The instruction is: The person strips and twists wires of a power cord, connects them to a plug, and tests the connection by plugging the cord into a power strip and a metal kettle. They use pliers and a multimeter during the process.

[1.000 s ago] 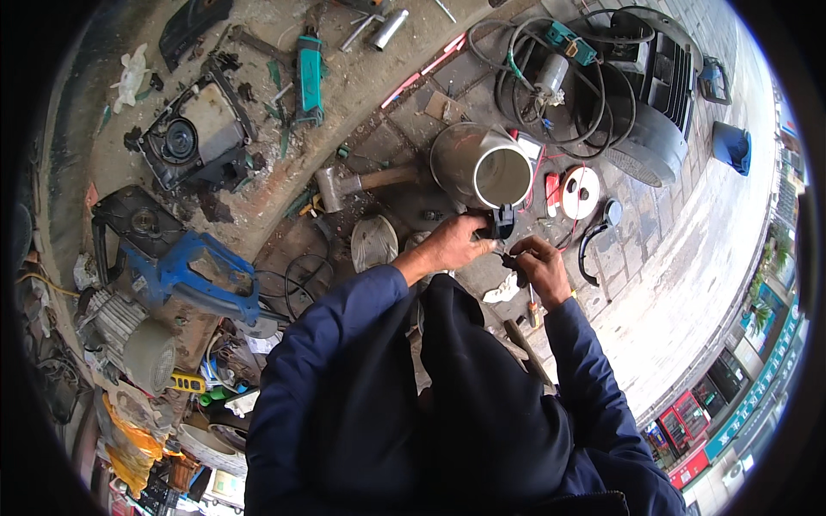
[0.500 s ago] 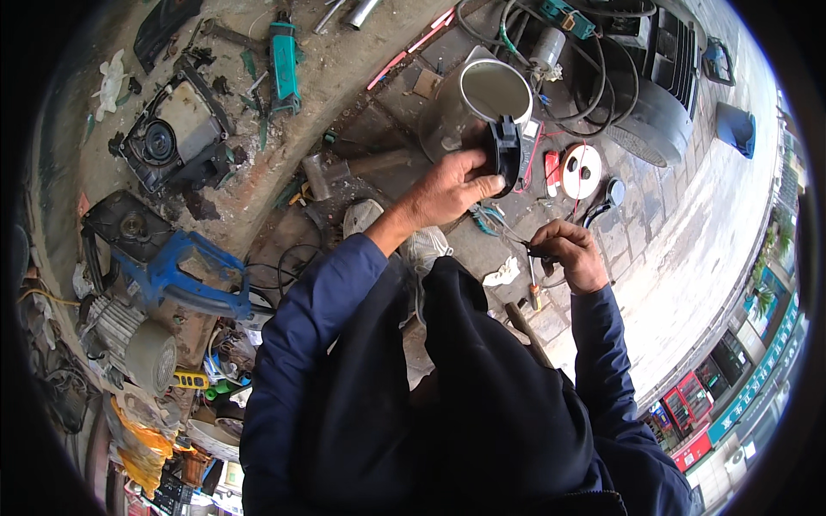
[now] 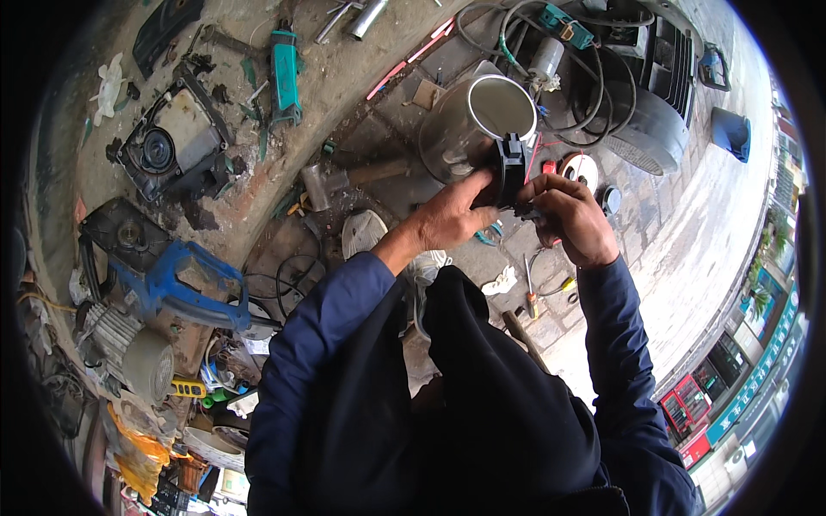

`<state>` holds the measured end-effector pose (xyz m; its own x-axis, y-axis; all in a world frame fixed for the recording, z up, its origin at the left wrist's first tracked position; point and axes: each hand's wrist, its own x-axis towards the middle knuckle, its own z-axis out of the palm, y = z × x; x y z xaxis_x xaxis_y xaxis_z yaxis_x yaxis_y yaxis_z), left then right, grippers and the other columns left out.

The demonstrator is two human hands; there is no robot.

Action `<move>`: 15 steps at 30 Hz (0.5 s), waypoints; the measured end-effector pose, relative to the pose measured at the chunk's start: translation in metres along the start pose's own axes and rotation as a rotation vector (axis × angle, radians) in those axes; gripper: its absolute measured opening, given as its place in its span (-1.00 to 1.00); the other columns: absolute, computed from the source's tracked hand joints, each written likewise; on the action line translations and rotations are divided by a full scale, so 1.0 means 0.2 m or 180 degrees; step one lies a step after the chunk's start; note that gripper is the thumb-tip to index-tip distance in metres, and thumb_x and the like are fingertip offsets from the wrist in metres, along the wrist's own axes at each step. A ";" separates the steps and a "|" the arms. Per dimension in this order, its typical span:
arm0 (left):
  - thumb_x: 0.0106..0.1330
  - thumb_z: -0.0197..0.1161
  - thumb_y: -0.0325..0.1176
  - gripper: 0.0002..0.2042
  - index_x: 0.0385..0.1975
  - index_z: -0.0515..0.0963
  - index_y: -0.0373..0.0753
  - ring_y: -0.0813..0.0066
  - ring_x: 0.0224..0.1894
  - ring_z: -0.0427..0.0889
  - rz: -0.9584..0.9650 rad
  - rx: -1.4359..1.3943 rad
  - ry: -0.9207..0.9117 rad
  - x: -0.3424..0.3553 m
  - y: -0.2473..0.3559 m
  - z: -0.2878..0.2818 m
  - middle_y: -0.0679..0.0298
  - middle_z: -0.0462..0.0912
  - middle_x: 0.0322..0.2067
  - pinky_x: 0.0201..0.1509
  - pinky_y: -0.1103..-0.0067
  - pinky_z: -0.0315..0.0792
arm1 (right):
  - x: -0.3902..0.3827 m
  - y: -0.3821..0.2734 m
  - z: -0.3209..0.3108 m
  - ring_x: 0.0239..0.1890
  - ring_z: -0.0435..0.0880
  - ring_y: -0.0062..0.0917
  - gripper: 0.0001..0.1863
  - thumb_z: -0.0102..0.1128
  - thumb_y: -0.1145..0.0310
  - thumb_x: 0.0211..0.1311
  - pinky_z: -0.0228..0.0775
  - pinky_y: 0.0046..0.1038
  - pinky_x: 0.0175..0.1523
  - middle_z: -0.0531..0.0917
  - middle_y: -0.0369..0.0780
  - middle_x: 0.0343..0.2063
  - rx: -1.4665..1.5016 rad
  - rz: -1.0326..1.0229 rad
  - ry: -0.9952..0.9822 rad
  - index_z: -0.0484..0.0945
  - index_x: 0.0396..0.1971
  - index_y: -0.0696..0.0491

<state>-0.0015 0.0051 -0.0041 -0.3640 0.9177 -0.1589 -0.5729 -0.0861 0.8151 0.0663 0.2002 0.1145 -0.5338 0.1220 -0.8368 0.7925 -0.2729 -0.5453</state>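
My left hand (image 3: 452, 213) grips a curved black plastic handle (image 3: 510, 165) between thumb and fingers. Behind it stands a shiny metal pot (image 3: 452, 129), tilted so its round opening shows; whether the handle is joined to it I cannot tell. My right hand (image 3: 575, 222) is closed in a pinch at the handle's lower end. Between its fingertips is a small dark piece (image 3: 525, 210), too small to name. Just beyond that hand lies a white spool (image 3: 580, 170) with red wire.
A hammer (image 3: 331, 182) lies left of the pot, and a screwdriver (image 3: 532, 301) lies below my right hand. Cables loop beside a large grey motor-like machine (image 3: 641, 129). A teal power tool (image 3: 285, 77) and a blue plastic frame (image 3: 185, 288) are at the left.
My right hand has moved left and up to the black handle with the small dark piece. My left hand, handle and pot have shifted slightly down in view.
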 end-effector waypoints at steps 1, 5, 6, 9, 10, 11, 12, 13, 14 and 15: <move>0.38 0.31 -0.44 -0.46 0.34 0.34 -0.36 0.43 0.27 0.50 0.0051 0.0149 0.0061 0.00 0.01 0.00 0.17 0.56 0.17 0.37 0.45 0.36 | 0.02 -0.01 0.01 -0.60 0.47 -0.70 -0.74 -0.02 0.47 0.28 0.33 -0.64 -0.54 0.60 -0.29 -0.48 -0.0078 0.0010 0.0107 0.66 -0.23 0.22; 0.33 0.39 -0.46 -0.49 0.26 0.40 -0.33 0.44 0.15 0.61 0.0052 0.0959 0.0430 -0.03 0.06 0.05 0.13 0.66 0.04 0.23 0.44 0.48 | 0.04 -0.07 0.04 -0.67 0.47 -0.67 -0.74 -0.02 0.47 0.29 0.33 -0.61 -0.56 0.58 -0.26 -0.55 -0.0465 -0.0053 0.0162 0.65 -0.25 0.25; 0.32 0.40 -0.46 -0.51 0.23 0.42 -0.33 0.45 0.11 0.64 0.0115 0.1053 0.0580 -0.02 0.06 0.06 0.12 0.68 -0.01 0.19 0.44 0.50 | 0.04 -0.07 0.05 -0.68 0.47 -0.66 -0.75 -0.02 0.47 0.29 0.33 -0.60 -0.57 0.58 -0.26 -0.56 -0.0579 -0.0084 0.0210 0.65 -0.25 0.25; 0.34 0.39 -0.46 -0.58 0.17 0.47 -0.34 0.47 0.02 0.70 0.0119 0.1188 0.0830 -0.01 0.05 0.08 0.14 0.72 -0.08 0.11 0.46 0.55 | 0.04 -0.08 0.08 -0.70 0.50 -0.64 -0.77 0.00 0.46 0.32 0.35 -0.57 -0.57 0.60 -0.23 -0.57 -0.0750 -0.0328 0.0457 0.61 -0.25 0.27; 0.36 0.38 -0.47 -0.61 0.15 0.49 -0.34 0.47 0.00 0.71 0.0086 0.1200 0.0888 0.00 0.04 0.08 0.15 0.73 -0.09 0.09 0.47 0.56 | 0.05 -0.07 0.09 -0.70 0.51 -0.63 -0.78 0.01 0.46 0.33 0.35 -0.57 -0.57 0.61 -0.22 -0.56 -0.0769 -0.0472 0.0521 0.60 -0.24 0.27; 0.34 0.39 -0.44 -0.63 0.10 0.50 -0.34 0.32 -0.02 0.73 0.0137 0.1157 0.0959 0.00 0.03 0.08 0.08 0.74 -0.13 0.04 0.43 0.57 | 0.05 -0.07 0.10 -0.63 0.54 -0.61 -0.82 0.05 0.44 0.39 0.38 -0.58 -0.52 0.60 -0.23 -0.55 -0.0867 -0.0636 0.0501 0.53 -0.15 0.24; 0.33 0.41 -0.42 -0.65 0.05 0.51 -0.35 0.17 -0.03 0.75 0.0182 0.1103 0.1036 0.00 0.02 0.09 0.02 0.75 -0.16 -0.01 0.39 0.58 | 0.05 -0.05 0.11 -0.63 0.54 -0.61 -0.81 0.06 0.44 0.40 0.40 -0.58 -0.51 0.61 -0.22 -0.53 -0.0720 -0.0727 0.0619 0.52 -0.14 0.25; 0.31 0.43 -0.39 -0.67 0.00 0.52 -0.35 0.02 -0.05 0.77 0.0166 0.1019 0.1094 0.00 0.02 0.09 -0.04 0.75 -0.20 -0.06 0.35 0.60 | 0.06 -0.03 0.12 -0.63 0.55 -0.62 -0.80 0.06 0.44 0.40 0.41 -0.57 -0.50 0.63 -0.20 -0.52 -0.0555 -0.0870 0.0709 0.51 -0.13 0.26; 0.34 0.40 -0.41 -0.67 0.03 0.53 -0.35 0.20 -0.05 0.74 0.0193 0.1078 0.1097 -0.01 0.01 0.09 0.03 0.76 -0.17 -0.03 0.40 0.59 | 0.05 0.00 0.13 -0.63 0.55 -0.62 -0.80 0.07 0.44 0.41 0.43 -0.57 -0.49 0.65 -0.19 -0.50 -0.0370 -0.1069 0.0751 0.50 -0.12 0.27; 0.37 0.37 -0.44 -0.68 0.07 0.53 -0.35 0.38 -0.05 0.72 0.0161 0.1106 0.1084 -0.01 0.01 0.08 0.11 0.76 -0.14 0.01 0.45 0.58 | 0.05 0.03 0.14 -0.56 0.58 -0.63 -0.79 0.11 0.42 0.44 0.45 -0.58 -0.44 0.66 -0.18 -0.46 -0.0343 -0.1099 0.0809 0.49 -0.08 0.26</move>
<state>0.0102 0.0092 0.0075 -0.6378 0.7318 -0.2402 -0.2904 0.0603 0.9550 0.0580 0.1735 0.1051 -0.6939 0.4232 -0.5826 0.6138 -0.0756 -0.7859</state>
